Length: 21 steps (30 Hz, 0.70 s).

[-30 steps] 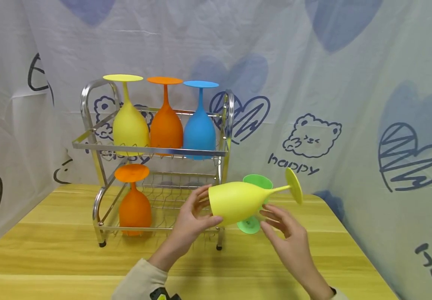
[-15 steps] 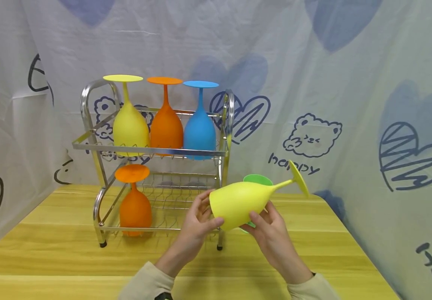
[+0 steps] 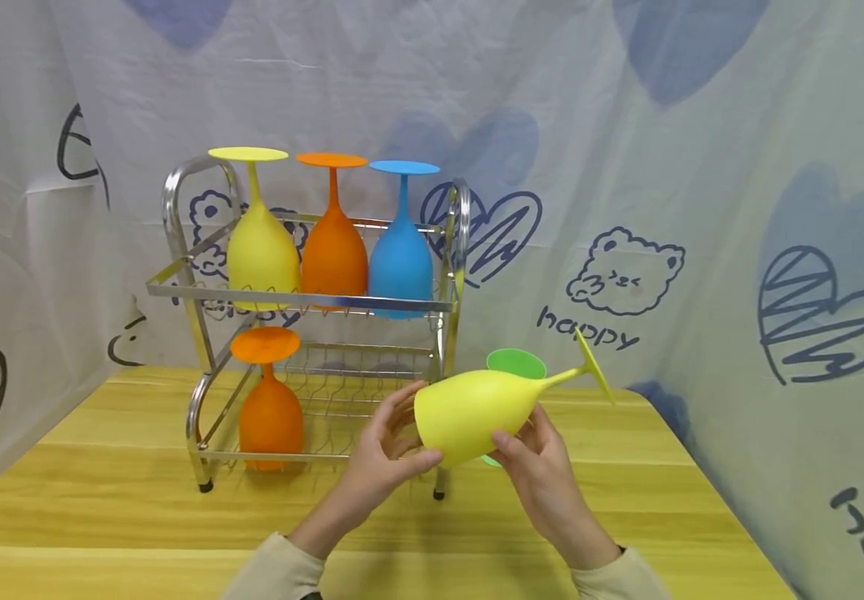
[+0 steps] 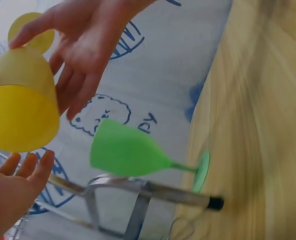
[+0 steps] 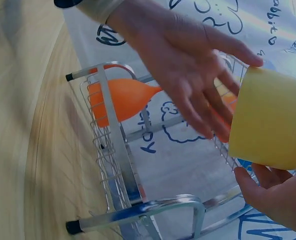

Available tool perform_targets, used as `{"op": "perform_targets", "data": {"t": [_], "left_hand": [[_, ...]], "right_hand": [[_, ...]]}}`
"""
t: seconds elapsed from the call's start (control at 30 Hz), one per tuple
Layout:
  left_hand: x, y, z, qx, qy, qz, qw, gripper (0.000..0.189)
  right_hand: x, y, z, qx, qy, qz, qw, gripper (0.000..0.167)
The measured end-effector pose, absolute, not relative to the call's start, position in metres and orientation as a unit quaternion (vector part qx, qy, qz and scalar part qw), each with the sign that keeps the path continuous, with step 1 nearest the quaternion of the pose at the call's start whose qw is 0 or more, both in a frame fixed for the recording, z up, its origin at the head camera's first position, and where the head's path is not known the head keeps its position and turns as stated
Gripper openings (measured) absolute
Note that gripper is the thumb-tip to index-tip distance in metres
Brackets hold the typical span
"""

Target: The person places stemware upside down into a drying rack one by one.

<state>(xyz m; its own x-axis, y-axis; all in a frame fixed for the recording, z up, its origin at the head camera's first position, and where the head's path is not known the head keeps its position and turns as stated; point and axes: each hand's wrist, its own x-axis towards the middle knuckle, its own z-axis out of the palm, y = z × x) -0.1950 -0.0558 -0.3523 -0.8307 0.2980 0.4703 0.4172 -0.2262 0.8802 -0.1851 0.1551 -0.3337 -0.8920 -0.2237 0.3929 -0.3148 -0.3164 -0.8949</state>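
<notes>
A yellow plastic goblet (image 3: pixel 476 412) lies on a slant between my two hands, mouth to the left and foot up to the right. At its rim, my left hand (image 3: pixel 382 454) holds the mouth end, thumb on the near edge. My right hand (image 3: pixel 544 483) cups the bowl near the stem, with its thumb on the front and the other fingers partly hidden behind. Seen from the left wrist, the goblet's open mouth (image 4: pixel 22 117) faces the camera. A green goblet (image 3: pixel 516 362) stands upright on the table behind, mostly covered by the yellow one.
To the left stands a two-tier metal rack (image 3: pixel 304 298). Upside down on its top tier are a yellow goblet (image 3: pixel 262 254), an orange goblet (image 3: pixel 334 258) and a blue goblet (image 3: pixel 400 262). Another orange goblet (image 3: pixel 270 421) is inverted on the lower tier. A printed curtain (image 3: pixel 619 150) hangs behind.
My right hand has moved left from beside the stem onto the yellow goblet's bowl. The goblet's foot end has tipped slightly upward. My left hand stays at the rim.
</notes>
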Motion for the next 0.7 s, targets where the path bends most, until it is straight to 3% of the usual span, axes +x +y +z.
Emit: {"op": "perform_targets", "data": {"t": [0.2,0.4,0.57,0.7], "left_hand": [[-0.182,-0.079,-0.350,-0.328,-0.692,-0.629,0.132,0.067],[-0.169,-0.112,-0.354,-0.347,-0.748,-0.522,0.218,0.063],[-0.158,-0.146,-0.354,-0.302,-0.785,-0.477,0.257,0.058],[-0.148,-0.176,-0.361,-0.236,-0.820,-0.447,0.268,0.052]], "right_hand": [[-0.187,0.151,-0.335,0.243,-0.653,0.712,0.089,0.061],[-0.193,0.144,-0.344,0.320,-0.701,0.612,0.176,0.072],[-0.197,0.135,-0.350,0.378,-0.711,0.535,0.255,0.079],[-0.191,0.127,-0.343,0.411,-0.718,0.463,0.319,0.072]]}}
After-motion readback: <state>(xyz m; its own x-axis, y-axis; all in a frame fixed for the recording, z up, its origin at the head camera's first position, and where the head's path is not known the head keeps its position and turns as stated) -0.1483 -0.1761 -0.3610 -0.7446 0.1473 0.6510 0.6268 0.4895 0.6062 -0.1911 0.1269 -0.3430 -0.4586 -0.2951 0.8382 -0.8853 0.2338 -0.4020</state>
